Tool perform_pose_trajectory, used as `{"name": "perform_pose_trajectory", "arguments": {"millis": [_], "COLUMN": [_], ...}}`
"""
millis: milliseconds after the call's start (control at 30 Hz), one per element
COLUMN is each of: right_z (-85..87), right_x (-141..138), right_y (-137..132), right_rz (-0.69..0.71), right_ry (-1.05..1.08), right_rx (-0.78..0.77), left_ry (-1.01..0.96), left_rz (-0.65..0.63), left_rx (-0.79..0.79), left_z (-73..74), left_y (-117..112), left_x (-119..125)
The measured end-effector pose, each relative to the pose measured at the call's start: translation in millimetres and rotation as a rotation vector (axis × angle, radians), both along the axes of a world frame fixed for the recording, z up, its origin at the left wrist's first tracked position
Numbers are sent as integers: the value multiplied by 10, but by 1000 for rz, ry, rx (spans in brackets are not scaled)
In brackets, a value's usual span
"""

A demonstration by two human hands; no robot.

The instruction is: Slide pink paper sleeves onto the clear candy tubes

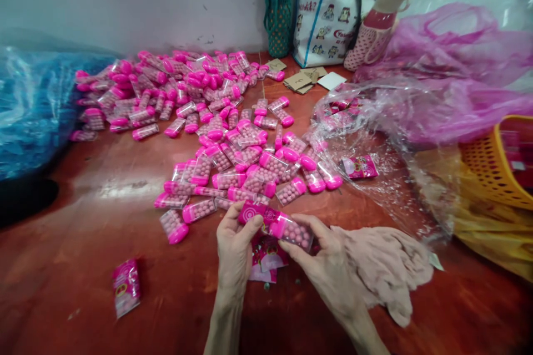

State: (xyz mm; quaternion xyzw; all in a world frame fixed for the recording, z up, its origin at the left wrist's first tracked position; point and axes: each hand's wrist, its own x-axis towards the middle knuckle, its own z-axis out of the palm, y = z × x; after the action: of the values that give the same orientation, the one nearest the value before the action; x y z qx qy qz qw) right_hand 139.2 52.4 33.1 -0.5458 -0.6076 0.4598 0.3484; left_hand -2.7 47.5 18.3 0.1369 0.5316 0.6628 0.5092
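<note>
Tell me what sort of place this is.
Probably an informal packing or sorting area: many pink-capped containers lie heaped on a reddish surface, with bulky blue plastic at one side and a yellow basket at the other.

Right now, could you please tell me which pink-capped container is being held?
The container in the right hand, its pink cap toward the left hand; the other containers lie unheld, heaped or scattered.
</note>
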Motion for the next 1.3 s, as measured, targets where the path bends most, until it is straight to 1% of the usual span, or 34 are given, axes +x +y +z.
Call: {"name": "perform_pose_trajectory", "arguments": {"millis": [100,200,267,367,533,633,733,833,933,1033,1100,1200,1300], "right_z": [-22,-51,-85,-149,-191,-166,-161,-200,-243,-252,-242,-223,-207], "right_x": [-8,-28,-52,-89,-127,-155,-202,-245,-258,-245,-239,-245,-258], "right_y": [-15,-31,-46,-74,-113,-120,-130,-154,-181,-195,-198,-192,-180], "right_rz": [-30,-64,-103,-157,-169,-175,-167,-171,-182,-183,-180,-159,-169], "right_ry": [52,102,113,135,179,132,27,-36,-40,-25,-1,76,155], "right_rx": [-23,-26,-15,-4,-14,71,223,379,429,407,362,204,62], "left_ry": [-12,-23,-66,-154,-221,-271,-326,-343,-347,-360,-362,-358,-355], "left_rz": [-32,10,29,0,-59,-47,-29,-32,-40,-42,-34,-41,-68], "left_rx": [30,68,74,79,25,11,15,8,-1,-24,-39,-36,-18], "left_z": [27,21,6,-8,13,12,-13,-36,-36,-23,-13,-2,11], "left_y": [13,35,47,50,18,5,1,-5,-17,-26,-26,-26,-37], "left_x": [0,35,67,116,180,193,186,179,183,187,187,190,205]}}
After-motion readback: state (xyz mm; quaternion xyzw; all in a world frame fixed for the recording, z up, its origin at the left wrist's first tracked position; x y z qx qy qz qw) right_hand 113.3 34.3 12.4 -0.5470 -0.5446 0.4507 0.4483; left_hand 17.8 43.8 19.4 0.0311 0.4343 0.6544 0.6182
